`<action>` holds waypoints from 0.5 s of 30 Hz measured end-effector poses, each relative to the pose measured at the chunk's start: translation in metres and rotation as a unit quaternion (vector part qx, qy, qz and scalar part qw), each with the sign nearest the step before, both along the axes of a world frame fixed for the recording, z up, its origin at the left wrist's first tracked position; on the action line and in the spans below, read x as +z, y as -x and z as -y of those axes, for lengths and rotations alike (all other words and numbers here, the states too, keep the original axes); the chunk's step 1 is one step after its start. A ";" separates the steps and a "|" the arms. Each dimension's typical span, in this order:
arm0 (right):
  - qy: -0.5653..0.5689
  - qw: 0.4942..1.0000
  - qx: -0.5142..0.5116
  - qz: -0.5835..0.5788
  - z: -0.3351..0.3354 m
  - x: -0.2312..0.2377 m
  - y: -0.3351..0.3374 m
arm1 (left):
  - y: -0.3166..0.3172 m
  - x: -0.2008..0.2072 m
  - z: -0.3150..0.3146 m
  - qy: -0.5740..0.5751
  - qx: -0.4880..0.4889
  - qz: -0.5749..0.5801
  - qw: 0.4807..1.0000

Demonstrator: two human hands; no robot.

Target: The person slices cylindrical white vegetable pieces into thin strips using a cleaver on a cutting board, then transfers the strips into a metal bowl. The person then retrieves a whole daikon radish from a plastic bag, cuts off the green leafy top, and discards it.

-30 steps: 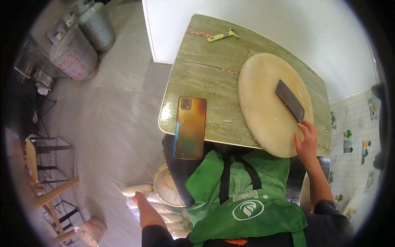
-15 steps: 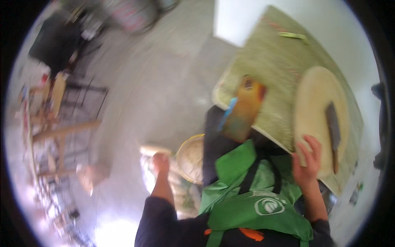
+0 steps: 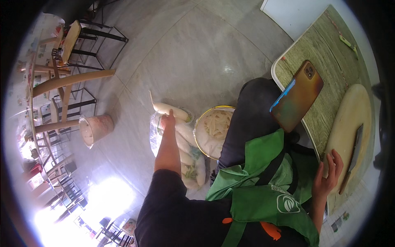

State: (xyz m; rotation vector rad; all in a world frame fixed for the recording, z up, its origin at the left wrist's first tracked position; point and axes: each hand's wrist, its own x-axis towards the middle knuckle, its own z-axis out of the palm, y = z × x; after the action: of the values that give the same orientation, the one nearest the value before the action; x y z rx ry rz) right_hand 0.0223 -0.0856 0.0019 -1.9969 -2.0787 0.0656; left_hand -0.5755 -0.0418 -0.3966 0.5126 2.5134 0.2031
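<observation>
On the left, my left hand [image 3: 165, 122] is closed around a long white radish [image 3: 177, 111] with a thin root tip. That radish lies across the top of a clear plastic bag, where several more white radishes [image 3: 184, 155] show leafy green ends. My right hand [image 3: 328, 175] has its fingers apart and holds nothing, at the near edge of a round cutting board [image 3: 344, 120] on the table. A cleaver [image 3: 357, 144] rests on the board just right of that hand.
Beside the bag stands a yellow-rimmed bucket [image 3: 196, 139] with pale cut pieces inside. A phone [image 3: 299, 95] shows in front of the wood-grain table [image 3: 289, 65]. Far on the table lies a light green tool [image 3: 348, 44]. A bin [image 3: 98, 128] and stools [image 3: 71, 42] are at left.
The whole view has shifted, so the table, bucket and radishes appear farther right, and the blur is gone. My left hand stays at the radish, my right hand by the board.
</observation>
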 end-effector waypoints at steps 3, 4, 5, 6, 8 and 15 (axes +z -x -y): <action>-0.003 1.000 -0.006 -0.011 0.000 0.002 0.005 | -0.009 -0.022 -0.013 -0.114 0.092 0.116 0.982; -0.002 1.000 -0.006 -0.009 0.000 0.003 0.006 | -0.016 -0.020 -0.016 -0.114 0.115 0.153 0.975; -0.002 1.000 -0.007 -0.009 0.000 0.004 0.007 | -0.024 -0.014 -0.016 -0.168 0.079 0.183 0.965; -0.010 1.000 -0.004 -0.012 0.001 0.004 0.007 | -0.038 -0.003 -0.016 -0.191 0.065 0.205 0.958; -0.007 1.000 -0.003 -0.012 0.002 0.004 0.007 | -0.066 0.029 -0.013 -0.259 0.052 0.254 0.931; -0.046 0.995 0.033 -0.087 -0.003 0.001 0.014 | -0.074 0.194 0.017 -0.442 0.066 0.166 0.879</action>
State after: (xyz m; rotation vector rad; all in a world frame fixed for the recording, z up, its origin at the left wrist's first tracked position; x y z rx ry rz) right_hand 0.0085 -0.0821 0.0025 -1.8017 -2.0002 0.1488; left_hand -0.5016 -0.0589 -0.2028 0.5742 1.9969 1.4014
